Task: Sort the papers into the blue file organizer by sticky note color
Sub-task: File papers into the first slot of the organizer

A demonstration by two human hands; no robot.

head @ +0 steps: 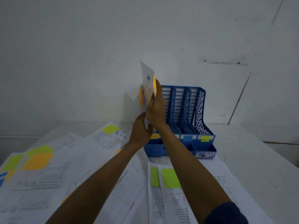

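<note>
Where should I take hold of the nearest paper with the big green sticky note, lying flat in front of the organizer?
Take the paper with the green sticky note at its right long edge, coming in from the right. It lies flat on the table, and its left edge overlaps another sheet, so a grip there may drag both. Slide a fingertip under the right edge, then pinch.

A white table (267, 167) stands against the wall. The blue file organizer (186, 120) sits upright at its back. Left of the organizer, loose printed papers (53, 180) lie fanned and overlapping, bearing green and orange sticky notes. Just in front of the organizer lie two more sheets (168, 196), each with a green note at its top.
</note>
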